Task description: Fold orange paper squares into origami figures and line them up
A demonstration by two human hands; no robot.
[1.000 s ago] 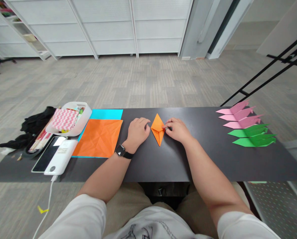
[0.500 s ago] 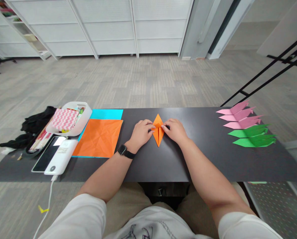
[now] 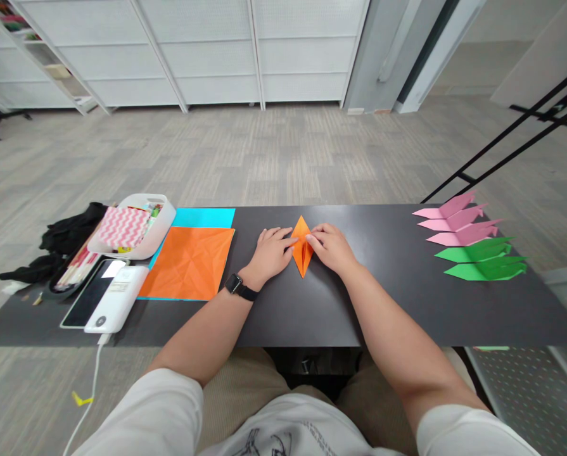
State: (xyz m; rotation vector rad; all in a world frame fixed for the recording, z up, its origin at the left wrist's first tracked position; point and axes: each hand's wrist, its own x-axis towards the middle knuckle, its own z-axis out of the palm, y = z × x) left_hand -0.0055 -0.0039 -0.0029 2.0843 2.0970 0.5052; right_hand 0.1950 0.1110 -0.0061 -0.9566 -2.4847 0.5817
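Observation:
A folded orange paper piece [image 3: 302, 253], a narrow kite shape, lies flat on the dark table [image 3: 312, 304] in front of me. My left hand [image 3: 268, 252], with a black watch on the wrist, lies on the table with its fingers stretched out, the tips pressing the paper's left edge. My right hand [image 3: 329, 247] rests on the other side, fingers flat, its fingertips pressing the paper's right flap toward the middle. Neither hand lifts the paper.
A creased orange sheet [image 3: 188, 263] lies on a cyan sheet [image 3: 202, 217] to the left. Farther left are a white tray [image 3: 157, 234] of patterned paper, a pencil case, a phone [image 3: 90, 301] and a white power bank [image 3: 116, 299]. Folded pink [image 3: 454, 221] and green [image 3: 483, 259] paper pieces lie at the right.
Both hands have closed in on the orange piece. Its side flaps were folded toward the middle, so the shape is narrower than a second ago.

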